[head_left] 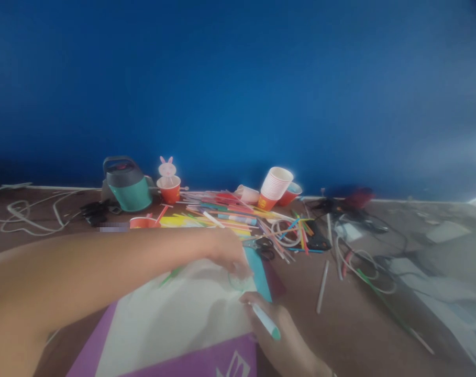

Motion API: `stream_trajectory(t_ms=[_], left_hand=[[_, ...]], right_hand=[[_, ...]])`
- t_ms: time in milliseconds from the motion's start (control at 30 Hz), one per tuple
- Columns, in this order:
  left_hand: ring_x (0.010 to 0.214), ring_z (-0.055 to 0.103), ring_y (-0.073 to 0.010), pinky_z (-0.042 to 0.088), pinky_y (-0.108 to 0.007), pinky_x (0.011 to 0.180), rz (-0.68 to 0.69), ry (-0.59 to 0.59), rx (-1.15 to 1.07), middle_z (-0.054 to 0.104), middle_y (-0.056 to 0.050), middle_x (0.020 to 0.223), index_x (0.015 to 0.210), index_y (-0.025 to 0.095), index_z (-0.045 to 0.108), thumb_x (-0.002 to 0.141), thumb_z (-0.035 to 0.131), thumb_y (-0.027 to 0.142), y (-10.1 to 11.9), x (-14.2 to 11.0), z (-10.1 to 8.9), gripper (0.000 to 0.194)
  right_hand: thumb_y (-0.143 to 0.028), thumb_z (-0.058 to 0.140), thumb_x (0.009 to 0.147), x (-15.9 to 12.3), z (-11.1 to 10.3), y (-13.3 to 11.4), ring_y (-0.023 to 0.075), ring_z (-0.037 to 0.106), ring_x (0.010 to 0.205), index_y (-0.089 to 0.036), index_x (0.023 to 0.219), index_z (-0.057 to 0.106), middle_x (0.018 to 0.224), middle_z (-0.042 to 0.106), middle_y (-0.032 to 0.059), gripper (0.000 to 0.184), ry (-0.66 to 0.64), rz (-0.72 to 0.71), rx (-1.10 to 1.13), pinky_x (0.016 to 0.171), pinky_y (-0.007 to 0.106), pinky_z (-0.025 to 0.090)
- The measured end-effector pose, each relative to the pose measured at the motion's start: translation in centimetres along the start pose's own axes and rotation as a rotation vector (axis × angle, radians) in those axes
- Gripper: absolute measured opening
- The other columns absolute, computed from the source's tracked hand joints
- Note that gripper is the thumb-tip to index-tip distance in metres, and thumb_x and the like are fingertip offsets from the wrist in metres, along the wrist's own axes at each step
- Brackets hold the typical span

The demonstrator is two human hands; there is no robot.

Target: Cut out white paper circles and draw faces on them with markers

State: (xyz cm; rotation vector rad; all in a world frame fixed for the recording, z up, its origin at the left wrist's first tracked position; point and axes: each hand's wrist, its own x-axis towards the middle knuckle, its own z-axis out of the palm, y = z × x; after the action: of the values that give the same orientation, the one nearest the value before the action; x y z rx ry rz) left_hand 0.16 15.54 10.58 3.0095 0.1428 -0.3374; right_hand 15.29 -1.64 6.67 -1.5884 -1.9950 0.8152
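Observation:
My left hand reaches across a large white sheet of paper, its fingers bent down and together. Under the fingertips lies a small round, greenish outline; whether it is a clear object or a drawn line cannot be made out. A white marker with a green end is gripped in my right hand, its tip side toward the round outline near the sheet's right edge. Beneath the paper lie a purple board and a light blue strip. A green streak shows by my left forearm.
Behind my hands lie scissors, several coloured sticks and stacked paper cups. A rabbit figure stands in a red cup beside a green jug. Cables lie left and right; a blue wall rises behind.

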Motion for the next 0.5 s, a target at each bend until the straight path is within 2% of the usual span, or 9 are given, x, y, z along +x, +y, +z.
stream_trajectory(t_ms=[100, 267, 500], left_hand=[[0.062, 0.061, -0.0120, 0.028, -0.023, 0.048, 0.002, 0.016, -0.003, 0.073, 0.007, 0.077, 0.113, 0.044, 0.062, 0.078, 0.069, 0.031, -0.1, 0.0, 0.2, 0.038], [0.061, 0.060, -0.0116, 0.028, -0.023, 0.047, 0.013, 0.049, -0.009, 0.072, 0.008, 0.074, 0.110, 0.045, 0.064, 0.078, 0.069, 0.032, -0.3, 0.0, 0.6, 0.035], [0.057, 0.057, -0.0122, 0.026, -0.024, 0.045, -0.003, 0.040, -0.006, 0.072, 0.007, 0.074, 0.110, 0.045, 0.064, 0.076, 0.070, 0.031, -0.1, 0.0, 0.3, 0.038]], right_hand=[[-0.039, 0.034, 0.095, 0.0, -0.3, 0.4, 0.0116, 0.050, 0.053, -0.020, 0.093, 0.060, 0.063, 0.056, -0.0011, 0.032, -0.031, 0.031, 0.108, 0.049, 0.018, 0.039], [-0.044, 0.035, 0.095, 0.1, 0.1, 1.8, 0.0112, 0.041, 0.050, -0.019, 0.092, 0.059, 0.056, 0.042, -0.0047, 0.035, -0.033, 0.107, 0.236, 0.050, 0.020, 0.037], [-0.049, 0.038, 0.092, 0.8, 0.2, 2.4, 0.0114, 0.043, 0.049, -0.018, 0.089, 0.060, 0.053, 0.044, -0.0042, 0.039, 0.003, 0.193, 0.328, 0.048, 0.021, 0.037]])
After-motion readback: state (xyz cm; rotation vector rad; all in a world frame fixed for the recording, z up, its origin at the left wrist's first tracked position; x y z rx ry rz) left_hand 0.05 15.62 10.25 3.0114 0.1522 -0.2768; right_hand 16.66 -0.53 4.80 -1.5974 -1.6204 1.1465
